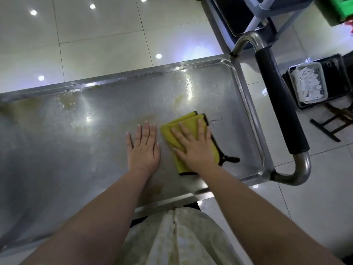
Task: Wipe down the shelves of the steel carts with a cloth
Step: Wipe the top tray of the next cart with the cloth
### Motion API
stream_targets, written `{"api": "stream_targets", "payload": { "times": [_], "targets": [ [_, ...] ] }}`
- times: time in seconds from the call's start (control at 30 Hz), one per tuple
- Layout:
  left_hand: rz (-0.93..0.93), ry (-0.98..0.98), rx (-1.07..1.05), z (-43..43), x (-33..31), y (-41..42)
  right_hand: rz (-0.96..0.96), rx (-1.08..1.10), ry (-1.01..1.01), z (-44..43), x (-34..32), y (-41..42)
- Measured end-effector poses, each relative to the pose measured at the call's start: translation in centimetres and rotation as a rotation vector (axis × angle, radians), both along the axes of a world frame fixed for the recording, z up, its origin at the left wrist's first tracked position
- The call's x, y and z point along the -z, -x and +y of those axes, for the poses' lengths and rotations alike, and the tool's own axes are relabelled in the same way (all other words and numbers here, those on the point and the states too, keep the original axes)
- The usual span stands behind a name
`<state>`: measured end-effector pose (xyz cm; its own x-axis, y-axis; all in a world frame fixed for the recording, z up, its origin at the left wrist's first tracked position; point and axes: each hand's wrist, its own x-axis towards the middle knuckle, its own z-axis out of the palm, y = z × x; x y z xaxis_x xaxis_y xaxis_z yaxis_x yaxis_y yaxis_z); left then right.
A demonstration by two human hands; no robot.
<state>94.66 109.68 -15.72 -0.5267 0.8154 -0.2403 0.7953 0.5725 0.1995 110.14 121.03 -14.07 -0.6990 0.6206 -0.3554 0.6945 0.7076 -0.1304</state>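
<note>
— Right hand (194,148), fingers spread flat, presses the yellow cloth (186,121) onto the steel shelf (95,140), near the cart handle (280,104).
— And your left?
— My left hand (144,148) lies flat, fingers straight, on bare steel, farther from the handle, just beside the cloth.

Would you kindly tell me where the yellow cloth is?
In the head view, the yellow cloth lies at the right end of the steel shelf, flat under the right hand, beside the left hand.

cloth (172,134) middle under hand (196,148); shelf (76,142) cropped left
</note>
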Motion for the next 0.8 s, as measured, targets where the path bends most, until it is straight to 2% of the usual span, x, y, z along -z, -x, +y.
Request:
{"api": "stream_targets", "payload": {
  "times": [0.17,0.3,0.37,0.47,0.53,0.67,0.8],
  "targets": [
    [-0.014,0.012,0.013,0.5,0.3,0.0,-0.116,0.424,-0.028,7.2,-0.1,-6.2],
    [-0.025,0.018,0.025,0.8,0.6,0.3,-0.113,0.663,0.017,6.9,-0.4,-3.9],
    [-0.031,0.011,0.027,0.7,0.8,0.4,-0.114,0.610,0.041,4.8,-0.6,-0.4],
    [-0.025,-0.023,0.019,0.5,1.0,0.8,-0.075,0.253,0.015,-0.3,-0.5,3.9],
    [-0.030,-0.032,0.026,0.2,0.8,0.7,-0.051,0.103,0.013,-2.9,-0.3,4.9],
    [-0.081,-0.123,0.035,-0.3,0.2,1.6,-0.026,0.089,-0.031,-3.4,0.3,4.4],
    [0.009,-0.187,0.051,2.5,0.0,5.6,0.004,0.100,-0.065,-3.6,0.6,4.5]
  ]
}}
